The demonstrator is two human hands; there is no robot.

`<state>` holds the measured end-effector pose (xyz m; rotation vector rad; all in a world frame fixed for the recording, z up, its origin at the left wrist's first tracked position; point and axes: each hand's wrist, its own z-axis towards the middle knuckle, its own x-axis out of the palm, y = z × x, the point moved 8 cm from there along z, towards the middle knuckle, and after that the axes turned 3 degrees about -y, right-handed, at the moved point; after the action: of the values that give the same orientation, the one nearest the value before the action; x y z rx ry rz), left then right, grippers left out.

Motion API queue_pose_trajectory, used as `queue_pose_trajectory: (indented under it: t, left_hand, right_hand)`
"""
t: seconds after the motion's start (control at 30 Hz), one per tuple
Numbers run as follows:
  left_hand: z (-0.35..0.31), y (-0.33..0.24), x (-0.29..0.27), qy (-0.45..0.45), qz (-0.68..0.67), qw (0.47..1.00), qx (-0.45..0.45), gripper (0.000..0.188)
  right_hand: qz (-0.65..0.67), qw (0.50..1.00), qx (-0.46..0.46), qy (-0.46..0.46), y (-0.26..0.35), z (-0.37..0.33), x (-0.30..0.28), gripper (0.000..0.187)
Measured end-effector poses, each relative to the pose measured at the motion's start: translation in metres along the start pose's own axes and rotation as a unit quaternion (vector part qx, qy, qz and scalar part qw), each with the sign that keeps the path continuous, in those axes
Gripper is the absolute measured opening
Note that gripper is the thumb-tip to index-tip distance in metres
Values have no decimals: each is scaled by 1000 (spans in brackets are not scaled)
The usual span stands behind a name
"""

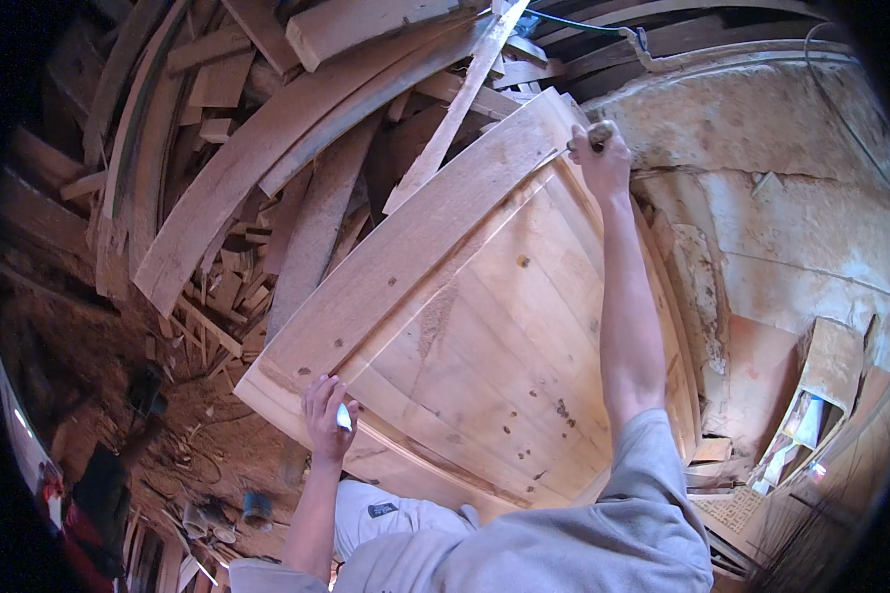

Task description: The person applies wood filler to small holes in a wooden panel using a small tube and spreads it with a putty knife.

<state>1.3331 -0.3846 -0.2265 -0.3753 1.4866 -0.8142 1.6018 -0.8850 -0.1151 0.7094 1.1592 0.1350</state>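
Pale wood panel (504, 316), dark spots. Left hand (324, 407), panel's near end: curled round white thing (343, 416). Right hand (608, 166), far end: curled round dark thing (597, 142).

Wears a loose, short-sleeved grey top (564, 546), softly creased over the shoulder. Has a wide right sleeve (651, 460) with its hem near the elbow. Shows a small part of the left sleeve (267, 576), in matching grey, at the lower edge of view. Wears paler, near-white legwear (423, 520), bearing a small dark patch (382, 510) with markings too small to make out. Has right forearm (635, 316), left forearm (312, 514), right hand (608, 166) and left hand (324, 415) bare.
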Motion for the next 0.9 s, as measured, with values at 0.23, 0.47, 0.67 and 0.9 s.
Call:
queue_pose_trajectory:
  t: [0.23,0.47,0.67,0.9]
  left_hand:
    - [-6,4,-4,-22,6,1000,12,30]
    - [0,-15,-8,-39,-23,999,28,26]
    - [2,-22,-8,-63,-90,994,7,28]
    - [83,-120,36,58,-321,945,12,37]
  right_hand:
    - [-139,983,26,-113,-6,-114,-92,35]
    - [-246,935,179,183,-60,-316,-26,48]
    - [-258,957,60,117,-41,-329,-15,52]
    - [-141,973,86,164,14,-340,-12,64]
